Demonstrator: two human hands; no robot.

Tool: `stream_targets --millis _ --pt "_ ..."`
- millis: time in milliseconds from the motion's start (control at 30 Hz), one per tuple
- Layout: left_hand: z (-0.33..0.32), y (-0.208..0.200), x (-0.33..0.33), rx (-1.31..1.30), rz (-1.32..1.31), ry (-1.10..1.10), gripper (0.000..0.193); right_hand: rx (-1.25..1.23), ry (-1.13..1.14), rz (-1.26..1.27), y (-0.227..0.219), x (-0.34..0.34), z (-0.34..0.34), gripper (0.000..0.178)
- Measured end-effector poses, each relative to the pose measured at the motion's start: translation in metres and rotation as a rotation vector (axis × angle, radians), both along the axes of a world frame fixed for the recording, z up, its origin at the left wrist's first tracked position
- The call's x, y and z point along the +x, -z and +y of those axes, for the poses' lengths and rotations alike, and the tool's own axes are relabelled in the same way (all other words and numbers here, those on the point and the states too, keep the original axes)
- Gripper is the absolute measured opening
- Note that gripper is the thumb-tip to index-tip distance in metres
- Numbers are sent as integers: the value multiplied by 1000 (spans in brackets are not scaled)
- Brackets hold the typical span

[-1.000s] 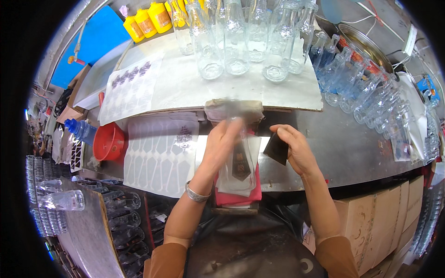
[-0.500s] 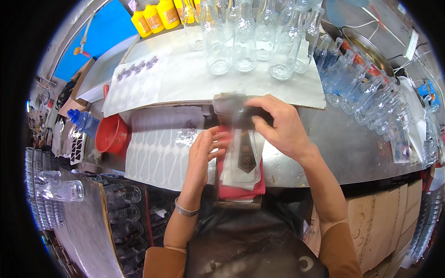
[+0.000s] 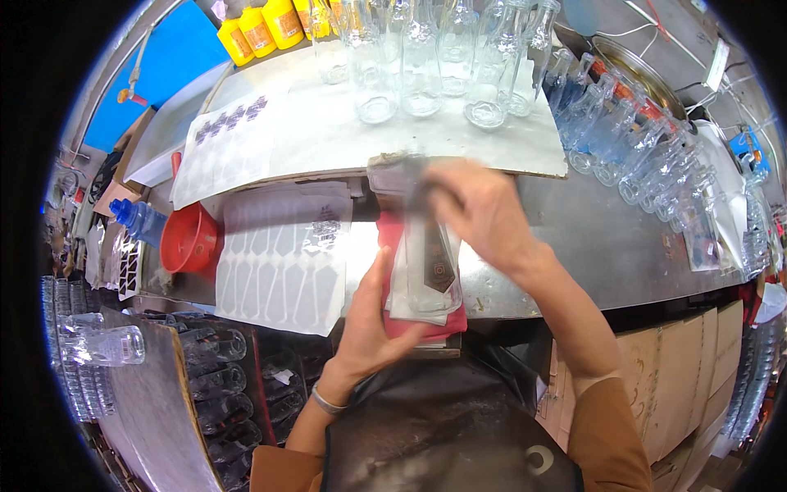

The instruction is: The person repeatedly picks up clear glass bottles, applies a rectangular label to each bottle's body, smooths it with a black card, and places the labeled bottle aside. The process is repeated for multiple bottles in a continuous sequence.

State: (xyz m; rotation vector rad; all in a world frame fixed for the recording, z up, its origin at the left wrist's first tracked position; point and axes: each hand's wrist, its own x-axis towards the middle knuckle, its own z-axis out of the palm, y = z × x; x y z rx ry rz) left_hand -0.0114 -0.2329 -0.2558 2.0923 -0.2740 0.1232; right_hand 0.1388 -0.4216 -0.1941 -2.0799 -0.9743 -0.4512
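What looks like a clear glass bottle lies over pale sheets and a red cloth, its rounded end toward me. A dark, tie-shaped label shows along it. Spread around the near left corner is my left hand, fingers stretched along the left side and thumb at the bottle's near end. My right hand is smeared by motion above the bottle's far part. Its fingers are bent around a dark thing too blurred to name.
Clear bottles stand on the raised white board; more lie at right. Label sheets and a red bowl are at left, by a blue-capped bottle. Yellow bottles stand at the back. Cardboard leans below the bench.
My left hand has come down and turned, from hovering beside the bottle to its near left corner. The dark thing, broad before, now shows narrow under my right hand. The whole view has shifted slightly.
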Motion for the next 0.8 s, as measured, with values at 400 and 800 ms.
stream_targets --millis 400,800 --pt "-22 18 3 -110 -22 -98 118 100 -11 7 11 3 -13 23" --pt "-9 20 4 -190 76 -34 111 279 -9 208 32 -4 -25 29"
